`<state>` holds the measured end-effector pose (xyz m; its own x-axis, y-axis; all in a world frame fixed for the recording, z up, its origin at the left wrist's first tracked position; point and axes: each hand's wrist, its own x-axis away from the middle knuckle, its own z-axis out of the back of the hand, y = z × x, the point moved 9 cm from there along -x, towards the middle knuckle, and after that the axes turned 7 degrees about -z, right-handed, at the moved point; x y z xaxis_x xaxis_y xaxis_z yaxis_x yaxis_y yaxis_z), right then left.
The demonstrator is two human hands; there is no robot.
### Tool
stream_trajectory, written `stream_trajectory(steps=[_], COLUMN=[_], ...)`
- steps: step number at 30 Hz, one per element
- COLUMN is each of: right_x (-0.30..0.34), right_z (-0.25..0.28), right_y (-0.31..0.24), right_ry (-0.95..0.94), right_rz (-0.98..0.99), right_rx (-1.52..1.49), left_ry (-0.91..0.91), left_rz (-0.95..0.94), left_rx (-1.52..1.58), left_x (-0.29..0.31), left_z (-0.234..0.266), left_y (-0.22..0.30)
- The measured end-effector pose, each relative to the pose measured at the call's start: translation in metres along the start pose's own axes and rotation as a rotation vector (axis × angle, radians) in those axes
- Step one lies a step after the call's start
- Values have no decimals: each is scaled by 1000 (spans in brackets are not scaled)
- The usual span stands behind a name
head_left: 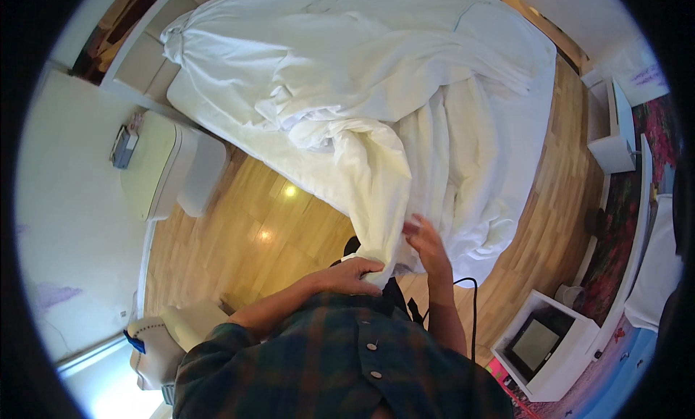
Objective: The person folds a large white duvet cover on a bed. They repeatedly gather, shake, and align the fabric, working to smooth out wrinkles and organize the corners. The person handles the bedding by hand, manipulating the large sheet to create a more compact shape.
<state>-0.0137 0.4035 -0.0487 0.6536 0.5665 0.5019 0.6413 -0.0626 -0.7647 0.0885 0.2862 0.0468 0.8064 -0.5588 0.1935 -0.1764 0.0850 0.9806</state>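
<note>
The landmark is the wide bed, dressed in a smooth white sheet (pixel 525 122). The work item is a loose white fabric cover (pixel 376 169). Its main mass lies bunched in folds on top of the bed; one gathered length passes over the near edge of the bed and runs down to the waist of the person, who wears a dark plaid buttoned shirt (pixel 318 361).

Left hand (pixel 347 276): positioned off the near edge of the bed, in front of the waist. Grip closed; the end of the gathered length is pinched between thumb and fingers.

Right hand (pixel 428 246): positioned at the near edge of the bed, just beside the right side of the gathered length. Fingers partly curled and blurred; whether they grip the fabric cannot be determined.

Surroundings: a pale padded headboard (pixel 141 64) stands along the left end of the bed. A white rounded cabinet (pixel 152 165) stands left of the bed, on the near side. Light-brown wood flooring (pixel 239 216) extends along the near side of the bed. A beige upholstered chair (pixel 170 328) stands farther from the bed, toward the near left.
</note>
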Motion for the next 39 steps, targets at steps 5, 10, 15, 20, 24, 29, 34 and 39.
stream_trajectory(steps=[5,10,15,20,24,29,34,39], right_x=[-44,-88,-33,113,192,251,283,238], right_z=[-35,-64,-30,-83,-65,48,117,178], right_y=[-49,-64,-114,-206,-239,-235,-240,-190], right_ry=[300,274,523,419,613,658,629,164], right_rz=[100,10,223,583,827,976,1126,557], right_rx=[387,495,177,481,1068,580,432,-180], left_ry=[-64,-241,-242,-51,319,560,748,1021], left_rz=[-215,-313,-290,-236,-178,-155,-330,-472], left_rx=[-63,-47,183,496,1111,1414,1473,1175], left_x=[-4,-5,-4,-17,-62,-117,-170,-140], left_z=[-36,-61,-74,-48,-4,0,-12,27], left_y=[16,45,30,-20,-36,-22,-43,-19])
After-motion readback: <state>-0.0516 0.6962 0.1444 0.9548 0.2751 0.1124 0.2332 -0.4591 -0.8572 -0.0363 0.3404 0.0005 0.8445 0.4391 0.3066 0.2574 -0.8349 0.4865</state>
